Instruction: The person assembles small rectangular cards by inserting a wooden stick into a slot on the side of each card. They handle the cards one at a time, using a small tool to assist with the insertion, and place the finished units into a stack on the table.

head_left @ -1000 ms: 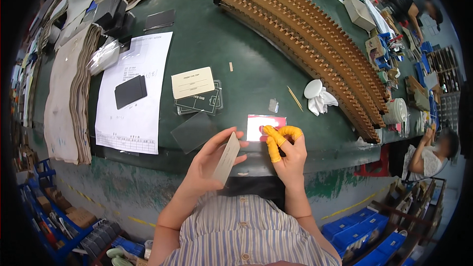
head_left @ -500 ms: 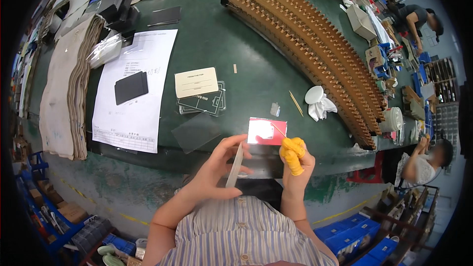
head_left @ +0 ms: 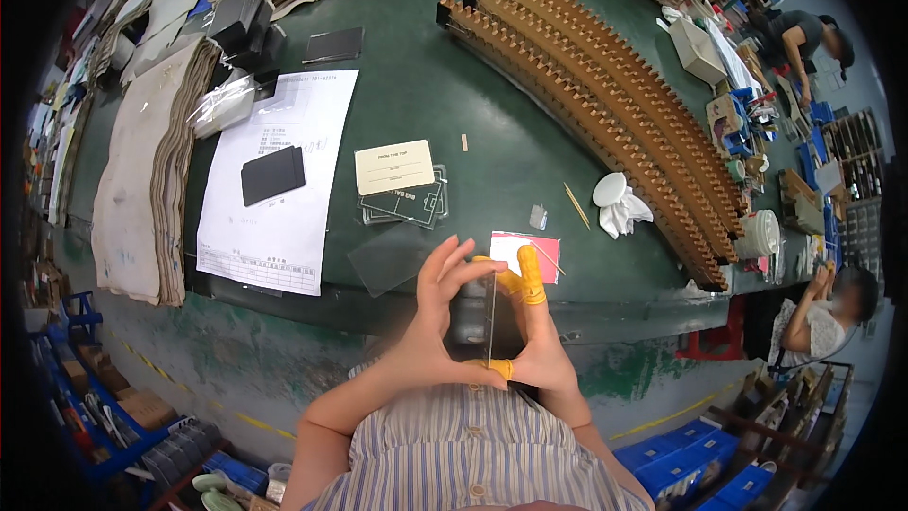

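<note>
A thin flat plate (head_left: 491, 320), seen nearly edge-on, stands upright between my two hands near the table's front edge. My left hand (head_left: 437, 322) pinches it, fingers at the upper edge and thumb at the lower one. From the other side my right hand (head_left: 541, 336), with yellow finger cots on its fingers and thumb, grips the same edges; its index finger is raised. Just beyond, a red and white card (head_left: 515, 254) lies on the green table with a thin stick (head_left: 547, 257) across it. The plate's faces are mostly hidden.
Left of the hands lie a translucent sheet (head_left: 386, 260), a cream card (head_left: 393, 167) on clear plates, and black cards (head_left: 273, 176) on a printed paper (head_left: 307, 227). Toothed brown racks (head_left: 605, 114) curve along the right, near a white cloth (head_left: 624, 216) and wooden sticks (head_left: 577, 206). Two people work farther right.
My right hand has let go of the thin stick, which now lies on the red card, and has come left to grip the plate. The plate has turned more edge-on. The view has shifted slightly.
</note>
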`<state>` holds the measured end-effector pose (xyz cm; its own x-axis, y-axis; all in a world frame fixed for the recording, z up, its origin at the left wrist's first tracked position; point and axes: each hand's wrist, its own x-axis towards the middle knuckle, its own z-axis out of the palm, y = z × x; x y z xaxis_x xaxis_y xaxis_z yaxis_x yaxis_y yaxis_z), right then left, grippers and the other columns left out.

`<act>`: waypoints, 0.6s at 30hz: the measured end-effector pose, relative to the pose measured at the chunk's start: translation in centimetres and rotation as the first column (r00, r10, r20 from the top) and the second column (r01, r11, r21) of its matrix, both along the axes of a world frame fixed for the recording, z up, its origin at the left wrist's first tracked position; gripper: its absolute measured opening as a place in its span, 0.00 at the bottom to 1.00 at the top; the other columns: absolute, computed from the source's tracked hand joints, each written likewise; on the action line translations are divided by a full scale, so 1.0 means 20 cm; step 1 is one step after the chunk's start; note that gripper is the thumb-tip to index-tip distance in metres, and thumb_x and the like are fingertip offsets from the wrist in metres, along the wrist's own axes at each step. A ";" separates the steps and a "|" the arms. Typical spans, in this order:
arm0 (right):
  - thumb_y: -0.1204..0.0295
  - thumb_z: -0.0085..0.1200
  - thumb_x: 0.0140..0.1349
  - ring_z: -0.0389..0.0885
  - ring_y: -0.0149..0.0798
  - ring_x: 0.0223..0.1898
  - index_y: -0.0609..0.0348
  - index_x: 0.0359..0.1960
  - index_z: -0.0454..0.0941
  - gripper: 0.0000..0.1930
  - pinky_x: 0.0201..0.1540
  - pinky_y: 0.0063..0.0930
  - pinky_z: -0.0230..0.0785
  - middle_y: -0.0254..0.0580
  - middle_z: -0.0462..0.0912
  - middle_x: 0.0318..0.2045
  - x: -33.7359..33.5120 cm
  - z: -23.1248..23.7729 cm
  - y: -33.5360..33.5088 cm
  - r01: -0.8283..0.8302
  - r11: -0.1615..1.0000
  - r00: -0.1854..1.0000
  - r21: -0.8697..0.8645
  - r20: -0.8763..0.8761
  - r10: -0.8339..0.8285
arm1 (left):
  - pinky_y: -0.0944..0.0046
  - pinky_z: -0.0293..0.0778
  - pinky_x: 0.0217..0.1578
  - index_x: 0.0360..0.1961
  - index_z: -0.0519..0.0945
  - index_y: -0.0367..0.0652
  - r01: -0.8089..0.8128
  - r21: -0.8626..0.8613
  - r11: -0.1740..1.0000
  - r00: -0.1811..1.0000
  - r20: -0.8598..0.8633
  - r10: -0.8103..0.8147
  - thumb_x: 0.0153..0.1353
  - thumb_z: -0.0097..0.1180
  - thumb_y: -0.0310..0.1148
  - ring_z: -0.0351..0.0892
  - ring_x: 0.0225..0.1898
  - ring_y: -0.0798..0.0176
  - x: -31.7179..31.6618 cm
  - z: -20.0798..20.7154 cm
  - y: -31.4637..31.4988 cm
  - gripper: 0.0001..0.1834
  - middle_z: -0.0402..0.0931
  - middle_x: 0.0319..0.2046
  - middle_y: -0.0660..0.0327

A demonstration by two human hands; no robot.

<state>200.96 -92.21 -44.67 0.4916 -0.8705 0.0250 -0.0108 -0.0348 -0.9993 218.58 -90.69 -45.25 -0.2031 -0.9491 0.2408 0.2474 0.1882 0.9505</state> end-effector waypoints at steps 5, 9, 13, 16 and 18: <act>0.72 0.79 0.33 0.73 0.46 0.57 0.44 0.76 0.31 0.72 0.60 0.40 0.64 0.48 0.68 0.59 0.01 0.01 -0.03 -0.120 0.987 0.920 0.105 0.385 0.071 | 0.52 0.49 0.68 0.69 0.49 0.42 0.024 0.031 0.999 0.999 -0.041 -0.023 0.40 0.78 0.38 0.56 0.68 0.53 0.01 0.04 -0.02 0.60 0.61 0.64 0.53; 0.74 0.59 0.57 0.79 0.41 0.50 0.40 0.76 0.30 0.54 0.54 0.32 0.69 0.49 0.73 0.54 -0.08 0.07 0.05 -0.241 0.869 0.841 0.433 0.540 -0.035 | 0.61 0.67 0.59 0.50 0.77 0.32 -0.068 0.199 0.978 0.982 -0.158 0.101 0.58 0.59 0.20 0.73 0.56 0.60 0.00 0.09 -0.09 0.17 0.70 0.51 0.55; 0.56 0.30 0.76 0.70 0.31 0.14 0.54 0.65 0.54 0.23 0.21 0.20 0.66 0.43 0.74 0.19 -0.02 0.25 0.13 0.133 0.841 0.991 0.524 -0.046 -0.127 | 0.67 0.74 0.48 0.41 0.81 0.34 -0.028 0.254 0.967 0.984 -0.165 0.072 0.58 0.60 0.19 0.79 0.45 0.66 -0.06 0.08 -0.08 0.09 0.77 0.44 0.58; 0.49 0.19 0.76 0.62 0.30 0.09 0.59 0.47 0.63 0.26 0.20 0.20 0.63 0.40 0.66 0.10 -0.07 0.20 0.16 0.141 0.793 0.990 0.593 -0.101 -0.100 | 0.68 0.75 0.47 0.40 0.80 0.32 -0.051 0.252 0.966 0.979 -0.177 0.098 0.57 0.61 0.17 0.80 0.44 0.66 -0.12 0.09 -0.08 0.09 0.78 0.42 0.58; 0.47 0.14 0.75 0.59 0.30 0.07 0.62 0.39 0.66 0.32 0.20 0.21 0.61 0.39 0.63 0.07 -0.06 0.20 0.17 0.146 0.784 0.988 0.603 -0.126 -0.086 | 0.67 0.77 0.47 0.40 0.78 0.30 -0.117 0.201 0.972 0.980 -0.135 0.146 0.57 0.60 0.14 0.79 0.43 0.65 -0.15 0.06 -0.07 0.09 0.77 0.41 0.56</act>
<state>199.86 -88.75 -40.68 0.3603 -0.7405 -0.5673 -0.0625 0.5876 -0.8067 215.63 -92.14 -44.03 -0.0490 -0.9964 0.0699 0.3731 0.0467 0.9266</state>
